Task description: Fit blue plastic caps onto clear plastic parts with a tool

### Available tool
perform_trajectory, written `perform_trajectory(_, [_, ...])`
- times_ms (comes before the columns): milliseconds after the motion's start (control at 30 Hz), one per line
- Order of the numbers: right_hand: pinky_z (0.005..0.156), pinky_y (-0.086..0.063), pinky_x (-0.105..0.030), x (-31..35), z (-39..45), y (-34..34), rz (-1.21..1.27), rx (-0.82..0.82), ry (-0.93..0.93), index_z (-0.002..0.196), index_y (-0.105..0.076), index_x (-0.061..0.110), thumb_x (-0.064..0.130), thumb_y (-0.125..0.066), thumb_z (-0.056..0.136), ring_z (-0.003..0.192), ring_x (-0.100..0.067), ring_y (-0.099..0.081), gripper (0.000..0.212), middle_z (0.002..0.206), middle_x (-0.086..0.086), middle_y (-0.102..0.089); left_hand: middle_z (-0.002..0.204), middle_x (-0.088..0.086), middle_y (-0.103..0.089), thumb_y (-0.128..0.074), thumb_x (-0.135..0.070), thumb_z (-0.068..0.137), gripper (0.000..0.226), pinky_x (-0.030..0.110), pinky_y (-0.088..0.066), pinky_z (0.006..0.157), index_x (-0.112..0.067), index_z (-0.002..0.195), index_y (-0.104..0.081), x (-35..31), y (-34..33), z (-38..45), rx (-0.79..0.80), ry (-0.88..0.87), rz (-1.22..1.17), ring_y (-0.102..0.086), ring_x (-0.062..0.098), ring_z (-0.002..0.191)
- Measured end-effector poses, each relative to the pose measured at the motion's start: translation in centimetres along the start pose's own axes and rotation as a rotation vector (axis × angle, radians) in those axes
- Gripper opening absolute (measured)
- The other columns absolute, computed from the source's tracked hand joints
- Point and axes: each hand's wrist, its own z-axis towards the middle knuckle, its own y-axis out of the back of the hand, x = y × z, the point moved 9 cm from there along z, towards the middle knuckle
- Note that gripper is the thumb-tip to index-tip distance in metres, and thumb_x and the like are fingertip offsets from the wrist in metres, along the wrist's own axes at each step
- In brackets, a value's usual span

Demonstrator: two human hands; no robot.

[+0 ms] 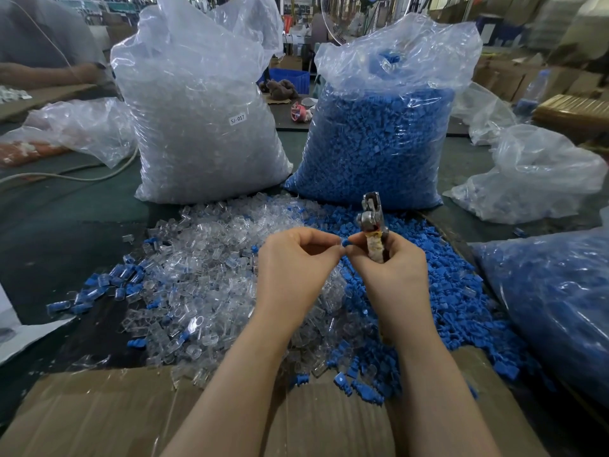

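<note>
Left hand: the left hand (291,258) is raised over the piles, fingers curled in, fingertips meeting those of the other hand; whatever it pinches is hidden by its own fingers, so I cannot tell what it has hold of.
Right hand: the right hand (382,262) wraps its fingers round the tape-bound handle of a small metal plier-like tool (372,222), which stands upright with its steel head above the knuckles; its thumb and forefinger also pinch a small blue plastic cap (345,243).
Cap position: the cap sits right between the two hands' fingertips, touching both, just left of the tool's handle.
Clear parts: a loose heap of small clear plastic parts (211,258) spreads on the dark surface (66,232) below and left of the hands, with a few blue-capped pieces (99,285) scattered along its left edge.
Blue caps: a loose heap of blue plastic caps (461,291) lies to the right of the hands, touching the clear heap.
Bags: a tall clear plastic bag of clear parts (204,127), bearing a small white label, stands behind the heaps; a second bag filled with blue caps (379,143) stands just beside it on the right. Another bag holding blue pieces (553,301) lies at the far right.
Cardboard: a flat brown cardboard sheet (99,413) lies nearest the person, under both forearms.
</note>
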Motion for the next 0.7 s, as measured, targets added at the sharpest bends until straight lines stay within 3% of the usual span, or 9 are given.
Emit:
perform_trajectory(200, [0.057,-0.051,-0.014,0.3,0.1,-0.1,0.042,0.026,-0.014,0.077,-0.069,0.024,0.008,-0.074,0.082,0.063,0.0,-0.061,0.017,0.073,0.012,-0.07,0.07,-0.021,-0.071,-0.081,-0.016,0.078,0.021,0.009,-0.05,0.059,-0.034,0.074,-0.073,-0.6,0.0,-0.2,-0.024,-0.081,0.031,-0.067,-0.004,0.066])
perform_trajectory(400, [0.058,-0.048,-0.008,0.3,0.2,-0.1,0.062,0.044,-0.01,0.078,-0.07,0.024,0.008,-0.075,0.082,0.067,0.003,-0.063,0.017,0.073,0.016,-0.07,0.073,-0.024,-0.07,-0.08,-0.017,0.079,0.018,0.008,-0.049,0.06,-0.033,0.078,-0.073,-0.8,-0.1,-0.3,-0.033,-0.125,0.041,-0.067,-0.006,0.069])
perform_trajectory(633, [0.062,-0.054,-0.015,0.2,0.2,-0.6,0.029,0.107,-0.029,0.08,-0.07,0.024,0.011,-0.073,0.084,0.074,-0.007,-0.067,0.014,0.076,0.011,-0.071,0.068,-0.014,-0.071,-0.079,-0.018,0.082,0.018,0.015,-0.054,0.063,-0.032,0.075,-0.071,-0.2,0.3,-0.1,-0.082,-0.097,0.017,-0.068,0.001,0.067])
perform_trajectory(700, [0.064,-0.056,-0.027,0.0,0.3,-0.5,-0.016,0.122,-0.05,0.079,-0.069,0.024,0.012,-0.071,0.084,0.077,-0.016,-0.067,0.013,0.078,0.004,-0.072,0.068,-0.008,-0.072,-0.076,-0.014,0.085,0.015,0.014,-0.052,0.062,-0.026,0.078,-0.071,0.3,0.4,0.0,-0.078,-0.042,-0.055,-0.068,0.003,0.067])
